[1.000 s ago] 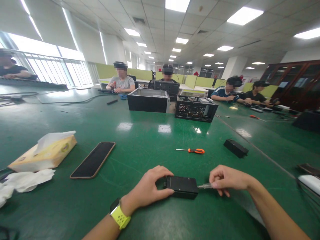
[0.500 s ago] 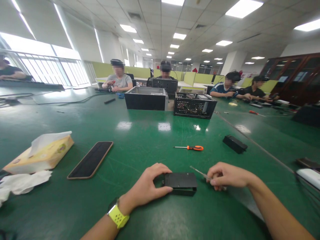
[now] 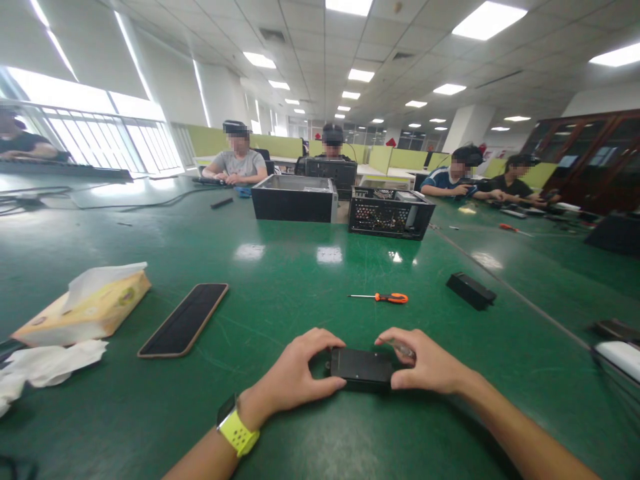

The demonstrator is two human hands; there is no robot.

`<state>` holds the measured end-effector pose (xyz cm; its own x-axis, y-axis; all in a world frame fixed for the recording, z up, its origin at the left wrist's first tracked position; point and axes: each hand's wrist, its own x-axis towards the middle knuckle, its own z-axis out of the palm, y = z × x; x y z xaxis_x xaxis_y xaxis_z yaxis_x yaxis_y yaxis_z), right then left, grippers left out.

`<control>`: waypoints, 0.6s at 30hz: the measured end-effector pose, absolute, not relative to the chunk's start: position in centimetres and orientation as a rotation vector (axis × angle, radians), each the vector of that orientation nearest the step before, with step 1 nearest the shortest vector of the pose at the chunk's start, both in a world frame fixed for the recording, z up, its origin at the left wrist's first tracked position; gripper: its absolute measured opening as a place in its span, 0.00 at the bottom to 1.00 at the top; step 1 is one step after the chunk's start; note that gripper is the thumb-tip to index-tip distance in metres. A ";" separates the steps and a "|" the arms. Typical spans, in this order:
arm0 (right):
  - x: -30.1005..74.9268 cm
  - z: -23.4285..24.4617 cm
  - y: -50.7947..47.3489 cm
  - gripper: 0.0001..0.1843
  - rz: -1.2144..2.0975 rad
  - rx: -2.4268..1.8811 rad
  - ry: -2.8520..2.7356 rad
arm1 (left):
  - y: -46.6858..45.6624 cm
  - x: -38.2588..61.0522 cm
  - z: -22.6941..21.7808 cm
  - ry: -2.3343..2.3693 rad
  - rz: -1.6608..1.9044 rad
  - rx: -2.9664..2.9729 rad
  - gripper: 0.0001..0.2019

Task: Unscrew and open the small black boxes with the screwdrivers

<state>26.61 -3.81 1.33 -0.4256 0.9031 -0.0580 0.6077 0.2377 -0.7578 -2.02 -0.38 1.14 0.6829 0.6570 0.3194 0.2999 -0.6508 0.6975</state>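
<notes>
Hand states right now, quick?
Left hand: closed on the black box, left end.
Right hand: holding a clear-handled tool, thumb at the box's right end.

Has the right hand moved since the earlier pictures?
Yes. Judged against the orange-handled screwdriver, the right hand has moved left, bringing its thumb to the right end of the black box.

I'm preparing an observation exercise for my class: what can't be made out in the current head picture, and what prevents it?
All in the head view:
- Black box: part of its right end, covered by the right grip.
- Translucent tool: mostly hidden by that grip's fingers.
- White object: cut off by the right edge.
- Crumpled tissue: cut off by the left edge.
- Small pale item: too small to identify.
</notes>
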 end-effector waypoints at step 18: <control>38.8 3.3 -3.7 0.22 0.778 -1.827 -2.018 | -0.1 -2.2 0.7 0.841 0.792 2.228 0.25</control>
<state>38.80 -3.67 3.33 -0.1390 0.9819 -0.1286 0.8139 0.0393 -0.5797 -2.17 -0.09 0.75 0.6169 0.7241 0.3084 0.3514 -0.6040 0.7153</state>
